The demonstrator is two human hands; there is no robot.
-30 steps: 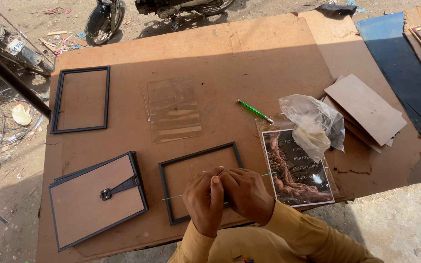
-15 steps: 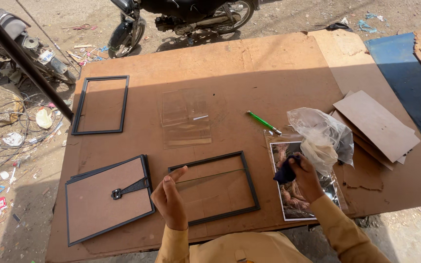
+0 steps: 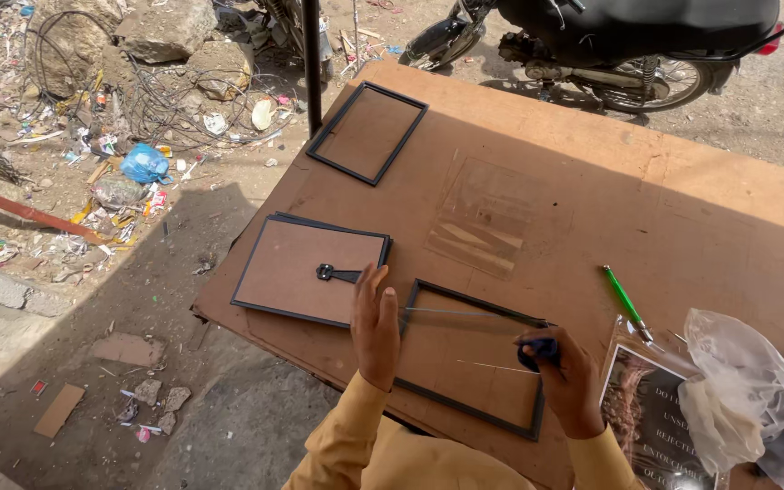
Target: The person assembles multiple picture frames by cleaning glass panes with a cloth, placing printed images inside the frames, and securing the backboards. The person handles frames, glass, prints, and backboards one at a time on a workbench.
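Note:
A black picture frame (image 3: 428,292) lies flat on the brown board table (image 3: 682,218) in front of me, with a clear glass pane (image 3: 465,315) resting tilted in it. My left hand (image 3: 374,328) is flat with fingers straight, pressing on the frame's left edge and the pane's end. My right hand (image 3: 566,379) is closed on a small dark blue cloth (image 3: 542,348) at the frame's right edge, touching the pane. Both sleeves are yellow.
A frame with its brown backing and stand (image 3: 312,269) lies to the left. An empty black frame (image 3: 367,132) lies farther back. A loose glass sheet (image 3: 487,218), a green pen (image 3: 625,299), a printed picture (image 3: 651,422) and a plastic bag (image 3: 746,395) lie right. A motorcycle (image 3: 610,41) stands behind.
The camera view swung left. My right hand came back from the printed picture to the frame's right edge with the dark cloth. My left hand stayed at the frame's left edge.

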